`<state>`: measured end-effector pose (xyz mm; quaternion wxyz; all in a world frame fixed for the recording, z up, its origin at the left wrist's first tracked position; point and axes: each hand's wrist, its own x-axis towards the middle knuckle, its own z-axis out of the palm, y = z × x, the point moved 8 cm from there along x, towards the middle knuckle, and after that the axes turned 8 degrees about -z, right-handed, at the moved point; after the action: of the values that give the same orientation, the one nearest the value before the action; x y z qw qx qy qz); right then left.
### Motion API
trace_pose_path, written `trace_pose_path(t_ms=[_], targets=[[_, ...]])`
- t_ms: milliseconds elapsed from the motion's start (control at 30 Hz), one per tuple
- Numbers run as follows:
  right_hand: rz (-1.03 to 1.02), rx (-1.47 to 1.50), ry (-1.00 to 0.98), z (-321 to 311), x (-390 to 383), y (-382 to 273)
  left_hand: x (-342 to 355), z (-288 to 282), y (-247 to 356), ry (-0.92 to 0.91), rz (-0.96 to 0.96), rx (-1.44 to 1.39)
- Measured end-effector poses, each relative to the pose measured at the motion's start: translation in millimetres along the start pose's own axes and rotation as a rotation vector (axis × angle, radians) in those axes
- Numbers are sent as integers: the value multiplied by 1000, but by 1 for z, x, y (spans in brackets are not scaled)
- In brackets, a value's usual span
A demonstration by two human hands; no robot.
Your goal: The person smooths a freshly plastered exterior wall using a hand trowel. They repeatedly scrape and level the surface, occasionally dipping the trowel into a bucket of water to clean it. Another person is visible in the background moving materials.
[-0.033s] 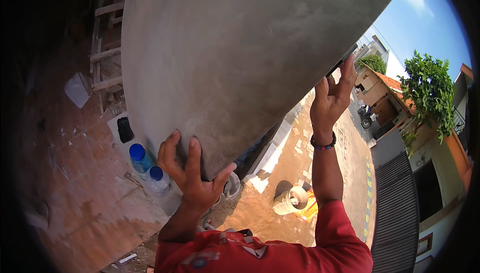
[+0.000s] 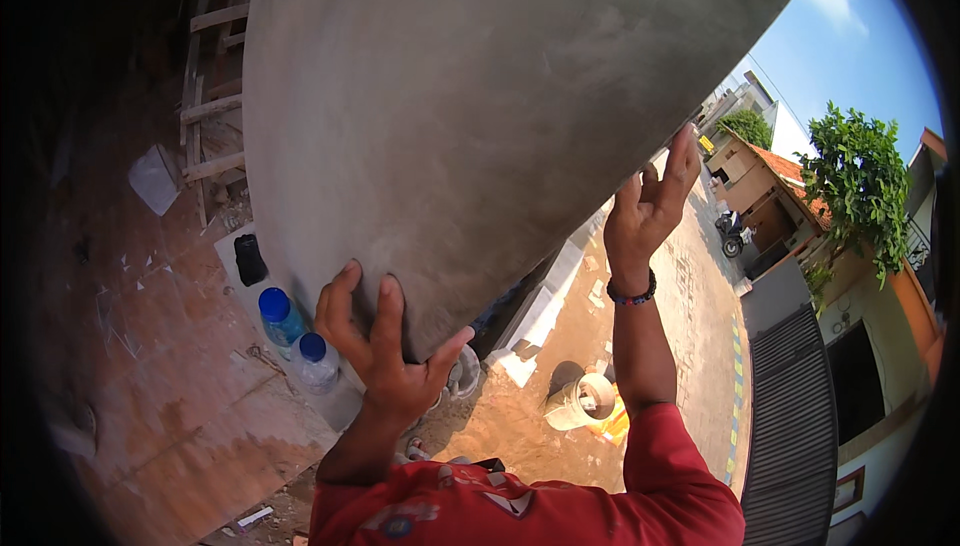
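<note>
A broad grey plastered wall (image 2: 450, 126) fills the upper middle, its edge slanting up to the right. My left hand (image 2: 388, 351) is open, fingers spread, fingertips resting against the wall's lower part. At the slanting right edge is my right hand (image 2: 645, 216), raised, with a dark beaded bracelet at the wrist. Its fingers are bent around something thin along that edge; the wall hides most of it, so I cannot make out its kind. Two bottles with blue caps, one bluish (image 2: 281, 316) and one clear (image 2: 315, 364), stand left of my left hand.
A black object (image 2: 250, 259) lies behind the bottles. Wooden ladder-like framing (image 2: 215, 106) stands at the far left. Below my hands are a pale bucket (image 2: 578, 403) and a grey bucket (image 2: 464, 371). A paved lane (image 2: 690, 346), dark gate (image 2: 795, 396) and parked motorbike (image 2: 733, 233) lie right.
My right hand has shifted slightly left and down along the wall's edge. The thin dark strip seen at its fingertips earlier is now mostly hidden. My left hand stays in place.
</note>
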<state>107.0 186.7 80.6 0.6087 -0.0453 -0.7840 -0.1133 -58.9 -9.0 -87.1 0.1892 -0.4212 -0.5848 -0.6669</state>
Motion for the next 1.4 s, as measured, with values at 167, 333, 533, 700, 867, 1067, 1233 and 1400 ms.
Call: trace_pose_path(t_ms=[167,333,533,700,867,1067,1233,1400], targets=[[633,201,-114,11,-107,48,0,1,3,0,0,14],[384,205,165,-27,-24,28,3,-4,1,47,12,37],[432,81,105,-17,-13,49,9,-4,12,93,-15,23],[476,131,42,5,-97,61,12,-6,10,110,-36,-11],[398,130,120,-4,-8,30,1,-5,-4,94,-4,14],[637,170,34,17,-106,48,3,0,4,68,17,24],[680,83,-68,-37,-121,56,3,1,2,46,19,48],[-196,-576,-232,-76,45,-31,2,-2,3,51,21,59]])
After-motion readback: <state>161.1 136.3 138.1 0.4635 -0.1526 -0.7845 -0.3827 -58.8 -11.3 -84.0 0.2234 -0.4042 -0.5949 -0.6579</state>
